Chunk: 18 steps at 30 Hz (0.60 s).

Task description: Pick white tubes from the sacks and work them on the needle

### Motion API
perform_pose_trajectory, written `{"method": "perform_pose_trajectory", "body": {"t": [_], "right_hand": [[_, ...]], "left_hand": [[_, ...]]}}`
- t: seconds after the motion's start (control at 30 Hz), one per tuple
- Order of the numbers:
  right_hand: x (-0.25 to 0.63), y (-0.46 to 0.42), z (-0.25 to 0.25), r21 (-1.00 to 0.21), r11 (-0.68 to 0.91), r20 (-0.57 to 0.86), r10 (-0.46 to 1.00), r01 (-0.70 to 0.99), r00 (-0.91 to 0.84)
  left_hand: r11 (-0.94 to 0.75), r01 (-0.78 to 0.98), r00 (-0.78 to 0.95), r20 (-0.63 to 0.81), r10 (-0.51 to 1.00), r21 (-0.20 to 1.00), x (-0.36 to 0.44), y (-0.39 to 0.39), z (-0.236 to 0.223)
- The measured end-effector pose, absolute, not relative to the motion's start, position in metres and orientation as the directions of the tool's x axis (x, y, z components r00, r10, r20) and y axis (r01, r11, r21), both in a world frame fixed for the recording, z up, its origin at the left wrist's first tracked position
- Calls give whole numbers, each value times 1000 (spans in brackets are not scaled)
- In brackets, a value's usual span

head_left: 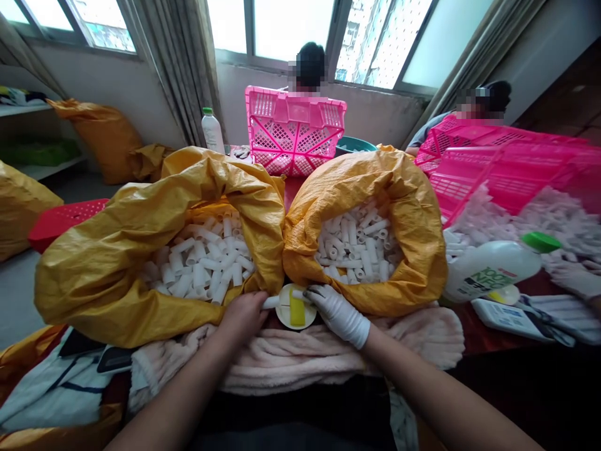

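Note:
My bare left hand (245, 313) pinches a short white plastic tube (270, 303) that points toward a round cream disc (307, 319). A yellow block (297, 311) lies across the disc's middle. From the other side, my right hand (340, 314), in a white glove, has its fingers closed around the end of a thinner white piece (300, 294) above the yellow block. Behind my left hand, a yellow woven sack (103, 275) holds many white tubes (206, 257). A second yellow sack (422, 250), behind my right hand, contains narrower-looking white tubes (361, 244).
A pale pink cloth (291, 363) lies along the table's front edge. At right are a green-capped bottle (488, 269), a white box-like device (509, 318) and pink baskets (469, 169). Another pink basket (295, 131) stands behind the sacks. Two people sit across the table.

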State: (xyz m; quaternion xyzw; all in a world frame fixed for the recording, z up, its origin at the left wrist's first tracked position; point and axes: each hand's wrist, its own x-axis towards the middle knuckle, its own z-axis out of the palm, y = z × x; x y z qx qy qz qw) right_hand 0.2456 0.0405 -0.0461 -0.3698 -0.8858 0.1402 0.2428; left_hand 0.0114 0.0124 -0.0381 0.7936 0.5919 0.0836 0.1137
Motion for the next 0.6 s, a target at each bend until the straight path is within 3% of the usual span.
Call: {"method": "perform_pose_trajectory", "body": {"t": [0.17, 0.3, 0.47, 0.6], "right_hand": [[248, 29, -43, -419, 652, 376, 758, 632, -533], [254, 26, -43, -337, 783, 330, 618, 522, -713], [256, 19, -45, -335, 778, 405, 629, 532, -664], [254, 10, -43, -242, 814, 338, 580, 528, -741]], "left_hand": [[-287, 918, 293, 19, 956, 273, 10, 14, -41], [-280, 914, 290, 8, 957, 295, 10, 13, -41], [-263, 921, 275, -1, 962, 289, 11, 11, -38], [-262, 919, 275, -4, 961, 294, 12, 11, -34]]}}
